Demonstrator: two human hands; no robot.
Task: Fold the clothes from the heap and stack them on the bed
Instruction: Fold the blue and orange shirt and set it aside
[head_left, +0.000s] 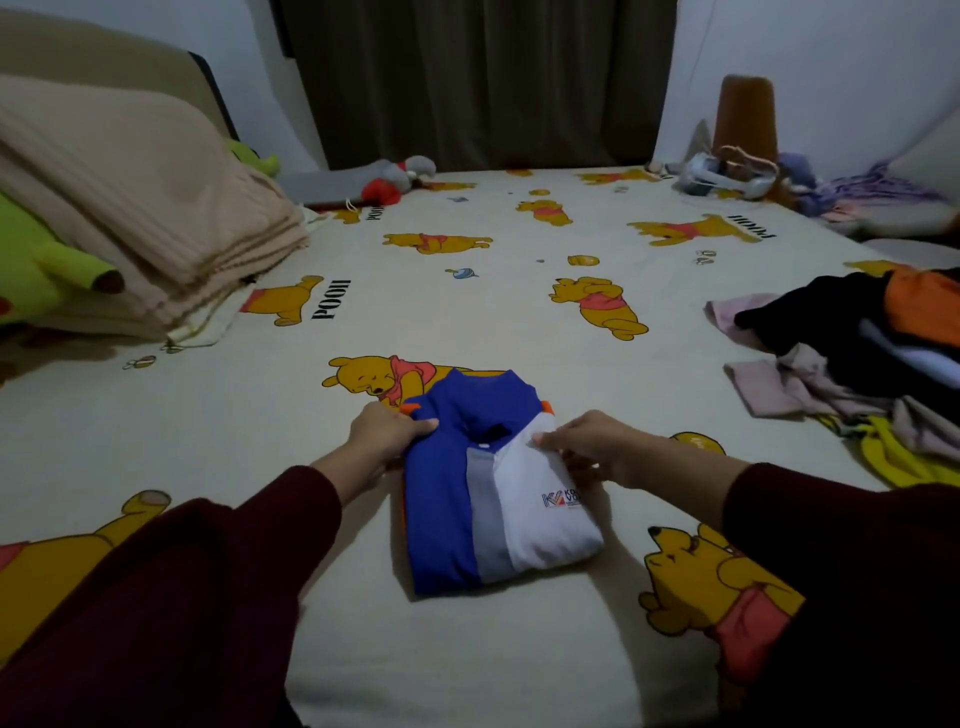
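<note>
While gripped by left hand and right hand, 1 folded polo shirt done on bed; heap at 2 o'clock left, seemingly several garments.

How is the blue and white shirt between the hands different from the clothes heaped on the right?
The blue and white shirt is folded into a neat flat rectangle; the heap lies crumpled and loose. The shirt sits between both hands, each gripping an edge; nothing touches the heap. Both lie on the bedsheet.
</note>
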